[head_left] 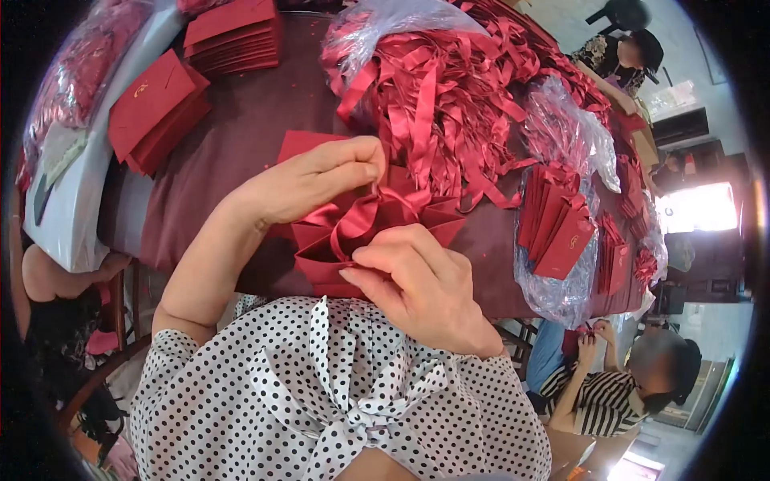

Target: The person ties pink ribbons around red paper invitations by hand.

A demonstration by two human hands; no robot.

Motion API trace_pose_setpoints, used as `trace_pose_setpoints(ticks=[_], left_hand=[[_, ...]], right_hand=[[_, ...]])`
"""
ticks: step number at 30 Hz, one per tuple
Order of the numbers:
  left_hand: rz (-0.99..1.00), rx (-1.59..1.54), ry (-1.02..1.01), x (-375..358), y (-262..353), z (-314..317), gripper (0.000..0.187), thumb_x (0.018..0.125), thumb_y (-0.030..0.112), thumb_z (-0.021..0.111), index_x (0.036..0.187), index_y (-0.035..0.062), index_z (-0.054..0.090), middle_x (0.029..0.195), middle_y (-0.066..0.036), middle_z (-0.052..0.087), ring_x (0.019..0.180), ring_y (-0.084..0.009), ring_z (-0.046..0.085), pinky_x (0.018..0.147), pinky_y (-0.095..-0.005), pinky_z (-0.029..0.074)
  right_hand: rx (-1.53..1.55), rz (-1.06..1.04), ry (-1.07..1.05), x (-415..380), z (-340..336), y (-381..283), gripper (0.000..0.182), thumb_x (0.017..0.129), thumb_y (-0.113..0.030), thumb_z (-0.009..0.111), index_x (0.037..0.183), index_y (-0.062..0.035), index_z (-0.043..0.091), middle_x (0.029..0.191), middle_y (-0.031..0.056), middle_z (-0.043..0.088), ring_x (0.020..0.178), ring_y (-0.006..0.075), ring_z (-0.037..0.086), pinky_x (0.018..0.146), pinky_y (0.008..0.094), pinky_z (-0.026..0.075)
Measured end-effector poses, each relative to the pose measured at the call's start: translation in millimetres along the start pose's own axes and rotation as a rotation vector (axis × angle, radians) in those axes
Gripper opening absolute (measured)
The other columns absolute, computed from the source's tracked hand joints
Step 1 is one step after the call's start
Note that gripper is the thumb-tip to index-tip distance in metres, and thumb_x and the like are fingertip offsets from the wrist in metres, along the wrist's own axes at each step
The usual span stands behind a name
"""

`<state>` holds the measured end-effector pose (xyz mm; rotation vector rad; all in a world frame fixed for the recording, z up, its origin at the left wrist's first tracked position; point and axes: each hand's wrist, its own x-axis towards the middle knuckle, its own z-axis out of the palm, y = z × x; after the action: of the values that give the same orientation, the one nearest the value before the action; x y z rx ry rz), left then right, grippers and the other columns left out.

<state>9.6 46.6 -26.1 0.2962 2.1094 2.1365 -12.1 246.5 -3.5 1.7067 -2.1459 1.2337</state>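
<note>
A red paper gift bag [321, 268] lies in front of me with its top spread apart. A red satin ribbon [358, 218] loops across the bag's mouth. My left hand [325, 178] reaches over the far side, thumb and fingertips pinched on the ribbon. On the near side, my right hand [425, 280] is closed, thumb and forefinger pinching the ribbon at the bag's near rim. My fingers hide part of the ribbon and the rim.
A heap of loose red ribbons [449, 112] spills from clear plastic at the back. Folded red bags [156, 112] stand at the left, and more red bags [561, 232] lie on plastic at the right. Other people [634, 369] sit around the dark red tablecloth [241, 104].
</note>
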Motion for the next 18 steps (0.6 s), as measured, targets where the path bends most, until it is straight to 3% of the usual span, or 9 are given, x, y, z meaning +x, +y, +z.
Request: trace_pose_setpoints(ticks=[3, 4, 7, 9, 12, 14, 15, 16, 18], left_hand=[[-0.184, -0.223, 0.312, -4, 4, 1, 0.016, 0.097, 0.023, 0.046, 0.090, 0.0089, 0.052, 0.080, 0.006, 0.047, 0.075, -0.0023, 0.044, 0.060, -0.0184, 0.040], [-0.052, -0.228, 0.341, -2, -7, -8, 0.014, 0.096, 0.022, 0.047, 0.091, 0.0105, 0.054, 0.076, 0.007, 0.047, 0.067, -0.0002, 0.043, 0.051, -0.0164, 0.037], [-0.049, -0.405, 0.450, 2, -19, -23, 0.015, 0.095, 0.021, 0.048, 0.087, 0.0110, 0.055, 0.070, 0.006, 0.046, 0.055, -0.0028, 0.039, 0.048, -0.0175, 0.034], [-0.076, -0.509, 0.415, -3, -32, -36, 0.014, 0.094, 0.021, 0.050, 0.086, 0.0114, 0.055, 0.071, 0.005, 0.050, 0.056, -0.0036, 0.043, 0.048, -0.0197, 0.034], [-0.065, -0.641, 0.692, -7, -9, -12, 0.016, 0.093, 0.022, 0.055, 0.102, 0.0091, 0.058, 0.084, 0.000, 0.061, 0.070, -0.0087, 0.059, 0.056, -0.0229, 0.046], [0.243, -0.646, 0.241, -10, -34, -32, 0.033, 0.096, 0.023, 0.050, 0.124, 0.0059, 0.049, 0.100, -0.010, 0.064, 0.083, -0.0197, 0.062, 0.074, -0.0356, 0.051], [0.290, -0.623, 0.239, -10, -31, -28, 0.039, 0.098, 0.027, 0.044, 0.131, 0.0047, 0.044, 0.108, -0.013, 0.062, 0.091, -0.0205, 0.059, 0.084, -0.0388, 0.048], [0.292, -0.539, 0.259, -11, -31, -27, 0.042, 0.100, 0.031, 0.039, 0.132, 0.0039, 0.044, 0.115, -0.014, 0.061, 0.097, -0.0199, 0.057, 0.088, -0.0360, 0.045], [0.093, -0.594, 0.405, -8, -38, -34, 0.030, 0.099, 0.026, 0.044, 0.118, 0.0051, 0.052, 0.098, -0.008, 0.060, 0.086, -0.0172, 0.055, 0.081, -0.0293, 0.043]], right_hand=[[-0.014, -0.055, -0.005, -4, 0, 3, 0.026, 0.069, -0.011, 0.080, 0.089, -0.0081, 0.064, 0.084, 0.0055, 0.062, 0.063, 0.0178, 0.062, 0.051, 0.0275, 0.051], [-0.042, -0.023, -0.027, -3, -2, -1, 0.027, 0.069, -0.011, 0.080, 0.090, -0.0076, 0.064, 0.086, 0.0064, 0.062, 0.067, 0.0191, 0.063, 0.053, 0.0284, 0.052], [-0.094, 0.055, -0.026, 3, 0, -1, 0.029, 0.070, -0.014, 0.080, 0.092, -0.0066, 0.063, 0.087, 0.0074, 0.062, 0.067, 0.0216, 0.063, 0.053, 0.0297, 0.052], [-0.132, 0.056, -0.003, -2, 5, 5, 0.024, 0.076, -0.018, 0.073, 0.092, -0.0077, 0.059, 0.087, 0.0012, 0.054, 0.069, 0.0145, 0.060, 0.053, 0.0266, 0.051], [-0.166, -0.006, 0.098, -2, 7, 9, 0.024, 0.076, -0.021, 0.072, 0.091, -0.0082, 0.058, 0.085, 0.0027, 0.053, 0.071, 0.0169, 0.058, 0.053, 0.0292, 0.050], [-0.104, 0.063, 0.150, 0, -4, 8, 0.024, 0.074, -0.021, 0.076, 0.086, -0.0091, 0.059, 0.084, 0.0042, 0.056, 0.071, 0.0188, 0.059, 0.055, 0.0298, 0.050], [-0.039, 0.103, 0.188, -4, -11, 11, 0.027, 0.071, -0.019, 0.080, 0.086, -0.0093, 0.060, 0.084, 0.0050, 0.059, 0.069, 0.0193, 0.061, 0.055, 0.0295, 0.050], [-0.042, 0.123, 0.311, -5, -24, 11, 0.029, 0.067, -0.019, 0.082, 0.082, -0.0088, 0.060, 0.083, 0.0058, 0.059, 0.070, 0.0211, 0.060, 0.057, 0.0303, 0.050], [-0.186, 0.113, 0.483, -14, -69, 12, 0.029, 0.062, -0.012, 0.084, 0.076, -0.0070, 0.059, 0.080, 0.0061, 0.059, 0.071, 0.0216, 0.059, 0.063, 0.0307, 0.048]])
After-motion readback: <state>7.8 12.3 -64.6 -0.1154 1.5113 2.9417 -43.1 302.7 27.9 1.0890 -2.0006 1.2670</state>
